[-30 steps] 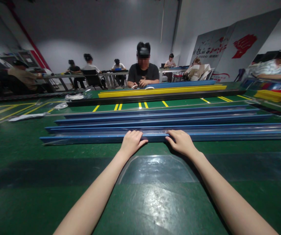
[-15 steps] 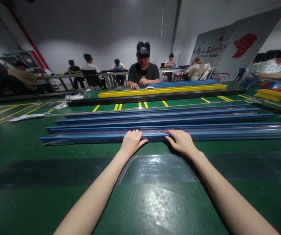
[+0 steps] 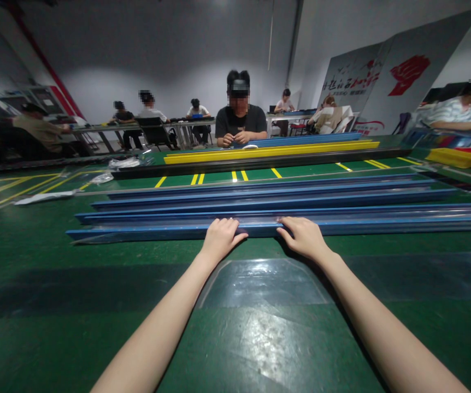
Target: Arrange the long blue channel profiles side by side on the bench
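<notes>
A long blue channel strip [image 3: 366, 225] lies crosswise on the green table, with clear film along its inside. My left hand [image 3: 221, 238] grips its near wall left of the middle, fingers over the top edge and thumb on the near side. Right of the middle, my right hand [image 3: 302, 235] holds the same wall in a like way. The fingertips of both hands are partly hidden inside the channel. Between my forearms and under them a flat strip of clear plastic film [image 3: 264, 281] lies on the table.
More blue channel strips [image 3: 268, 197] lie just beyond. Farther back are a black strip [image 3: 260, 162] and a yellow strip [image 3: 272, 152]. A person [image 3: 240, 117] sits across the table. A yellow tray [image 3: 452, 159] stands at the right, crumpled clear plastic [image 3: 125, 162] at the left.
My hands stay where they were on the blue channel strip. The person across has drawn one hand up from the table towards the other.
</notes>
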`<state>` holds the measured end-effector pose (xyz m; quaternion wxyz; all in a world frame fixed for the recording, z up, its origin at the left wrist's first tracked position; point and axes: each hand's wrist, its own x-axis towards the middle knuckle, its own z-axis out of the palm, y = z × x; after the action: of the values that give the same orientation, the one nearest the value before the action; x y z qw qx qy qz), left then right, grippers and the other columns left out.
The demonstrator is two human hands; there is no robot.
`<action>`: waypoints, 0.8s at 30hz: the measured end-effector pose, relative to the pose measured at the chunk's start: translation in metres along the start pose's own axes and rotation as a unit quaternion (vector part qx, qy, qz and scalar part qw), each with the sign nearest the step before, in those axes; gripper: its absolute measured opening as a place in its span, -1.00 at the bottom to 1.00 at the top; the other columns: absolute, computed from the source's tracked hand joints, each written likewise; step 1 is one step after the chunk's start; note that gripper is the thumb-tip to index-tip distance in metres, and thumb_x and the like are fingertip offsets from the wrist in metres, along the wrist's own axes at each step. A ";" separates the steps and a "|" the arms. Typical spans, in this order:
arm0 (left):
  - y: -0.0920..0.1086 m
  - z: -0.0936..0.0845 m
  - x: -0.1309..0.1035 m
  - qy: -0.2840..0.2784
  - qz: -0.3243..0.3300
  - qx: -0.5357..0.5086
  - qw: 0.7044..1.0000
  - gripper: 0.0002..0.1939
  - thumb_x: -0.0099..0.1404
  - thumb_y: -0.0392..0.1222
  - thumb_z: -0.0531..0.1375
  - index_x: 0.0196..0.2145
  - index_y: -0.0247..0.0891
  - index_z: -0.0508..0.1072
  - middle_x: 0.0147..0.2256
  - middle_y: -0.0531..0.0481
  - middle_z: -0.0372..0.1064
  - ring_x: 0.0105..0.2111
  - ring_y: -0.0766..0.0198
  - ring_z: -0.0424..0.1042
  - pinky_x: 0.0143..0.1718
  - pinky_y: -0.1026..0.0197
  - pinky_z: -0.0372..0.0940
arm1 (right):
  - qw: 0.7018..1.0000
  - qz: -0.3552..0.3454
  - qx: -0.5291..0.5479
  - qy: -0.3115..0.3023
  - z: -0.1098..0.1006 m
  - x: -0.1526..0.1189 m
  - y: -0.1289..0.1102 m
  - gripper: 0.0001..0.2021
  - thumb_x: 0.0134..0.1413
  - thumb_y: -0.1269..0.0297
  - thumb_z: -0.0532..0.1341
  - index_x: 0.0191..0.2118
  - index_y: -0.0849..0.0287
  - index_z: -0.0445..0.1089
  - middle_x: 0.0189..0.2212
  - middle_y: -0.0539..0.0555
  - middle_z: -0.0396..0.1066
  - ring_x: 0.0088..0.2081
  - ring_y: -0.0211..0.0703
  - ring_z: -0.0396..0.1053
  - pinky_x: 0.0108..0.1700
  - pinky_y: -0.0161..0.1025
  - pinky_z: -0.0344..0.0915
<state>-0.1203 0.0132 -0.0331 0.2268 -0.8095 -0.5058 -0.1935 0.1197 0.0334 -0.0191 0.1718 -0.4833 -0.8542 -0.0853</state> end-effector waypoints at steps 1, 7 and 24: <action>0.000 0.000 0.000 -0.001 -0.001 -0.003 1.000 -0.63 0.23 0.10 0.02 -0.39 -0.29 0.33 -0.44 -0.05 0.39 -0.40 0.20 0.33 -0.37 0.19 0.06 | 1.000 0.002 0.000 -0.001 0.000 0.000 0.000 -0.67 0.14 0.16 -0.04 -0.13 0.16 0.36 -0.17 0.11 0.44 -0.14 -0.12 0.36 -0.15 -0.26 0.18; 0.000 -0.002 0.001 -0.006 -0.003 -0.008 1.000 -0.64 0.24 0.10 0.02 -0.41 -0.28 0.33 -0.46 -0.06 0.37 -0.41 0.20 0.32 -0.39 0.19 0.05 | 1.000 0.011 0.001 -0.007 0.000 0.001 0.000 -0.67 0.14 0.15 -0.04 -0.14 0.14 0.36 -0.19 0.10 0.45 -0.14 -0.11 0.36 -0.16 -0.26 0.17; 0.001 -0.002 0.000 0.001 -0.004 0.001 1.000 -0.61 0.23 0.12 0.01 -0.37 -0.29 0.35 -0.46 -0.06 0.39 -0.41 0.20 0.35 -0.37 0.21 0.09 | 1.000 0.007 0.000 -0.006 0.001 0.001 0.000 -0.67 0.14 0.15 -0.05 -0.13 0.15 0.36 -0.17 0.10 0.44 -0.14 -0.11 0.36 -0.15 -0.26 0.17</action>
<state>-0.1196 0.0122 -0.0318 0.2275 -0.8069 -0.5094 -0.1942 0.1195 0.0344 -0.0200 0.1671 -0.4898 -0.8518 -0.0815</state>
